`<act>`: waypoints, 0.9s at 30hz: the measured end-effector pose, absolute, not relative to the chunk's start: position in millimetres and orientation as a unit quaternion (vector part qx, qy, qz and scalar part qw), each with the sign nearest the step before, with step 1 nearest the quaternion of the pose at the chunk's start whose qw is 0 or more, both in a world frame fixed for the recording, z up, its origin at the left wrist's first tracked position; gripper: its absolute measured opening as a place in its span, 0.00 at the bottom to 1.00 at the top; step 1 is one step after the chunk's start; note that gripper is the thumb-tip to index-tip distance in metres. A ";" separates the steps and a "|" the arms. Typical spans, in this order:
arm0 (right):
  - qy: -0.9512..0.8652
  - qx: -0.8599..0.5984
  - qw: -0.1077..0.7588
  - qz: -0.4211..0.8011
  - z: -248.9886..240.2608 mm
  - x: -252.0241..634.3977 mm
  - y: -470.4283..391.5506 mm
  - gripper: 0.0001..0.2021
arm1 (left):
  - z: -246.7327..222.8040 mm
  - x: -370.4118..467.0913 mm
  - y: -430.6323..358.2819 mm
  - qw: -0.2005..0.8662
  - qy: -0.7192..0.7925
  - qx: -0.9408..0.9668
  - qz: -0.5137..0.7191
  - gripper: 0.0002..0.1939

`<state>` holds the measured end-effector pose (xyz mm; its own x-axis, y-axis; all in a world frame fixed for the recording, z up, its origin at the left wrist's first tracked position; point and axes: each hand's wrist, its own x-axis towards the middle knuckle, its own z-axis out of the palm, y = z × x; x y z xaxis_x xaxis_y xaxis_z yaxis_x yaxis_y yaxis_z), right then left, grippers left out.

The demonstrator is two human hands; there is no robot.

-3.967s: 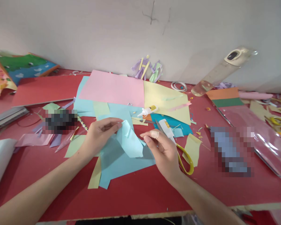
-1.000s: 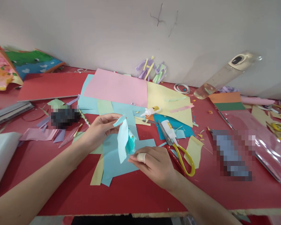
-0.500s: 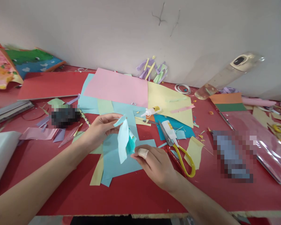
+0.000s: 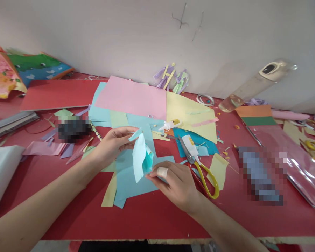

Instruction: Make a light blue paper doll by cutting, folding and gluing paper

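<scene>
A folded piece of light blue paper (image 4: 139, 157) is held up above the table, its brighter turquoise inside turned to the right. My left hand (image 4: 118, 141) pinches its upper end, fingers partly behind the paper. At the lower right edge, my right hand (image 4: 174, 182) grips the paper between thumb and fingers; a pale bandage wraps one finger. Beneath lie blue paper sheets (image 4: 131, 189). Just right of my right hand rest scissors (image 4: 206, 178) with yellow and red handles. A white glue bottle (image 4: 190, 145) lies by their blades, and a second small bottle (image 4: 173, 124) lies farther back.
Pink paper (image 4: 133, 98) and yellow paper (image 4: 189, 108) spread across the back of the red table (image 4: 147, 224). A clear bottle (image 4: 254, 87) leans against the wall at right. A pink transparent pouch (image 4: 294, 168) lies on the right, a white object (image 4: 5, 171) at left.
Both hands keep hold of the blue paper. My right hand's fingertips have shifted very slightly left along its lower edge, and the view has moved a little.
</scene>
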<state>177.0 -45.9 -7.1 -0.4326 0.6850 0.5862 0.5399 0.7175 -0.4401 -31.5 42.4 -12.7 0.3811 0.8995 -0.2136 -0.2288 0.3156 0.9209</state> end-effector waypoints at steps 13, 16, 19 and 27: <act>-0.857 -0.370 0.350 0.078 -14.3 178.4 -46.3 0.12 | -11.3 -31.9 42.5 0.707 0.396 0.436 0.391 0.09; -0.856 -0.360 0.362 0.076 -8.7 177.4 -45.0 0.10 | -10.7 -31.3 42.6 0.714 0.389 0.434 0.389 0.08; -0.848 -0.370 0.374 0.068 -4.1 175.8 -44.7 0.06 | -9.7 -30.6 42.8 0.720 0.380 0.432 0.389 0.06; -0.814 -0.370 0.447 0.039 -1.6 177.9 -47.8 0.05 | 0.6 -34.5 33.9 0.764 0.261 0.441 0.391 0.06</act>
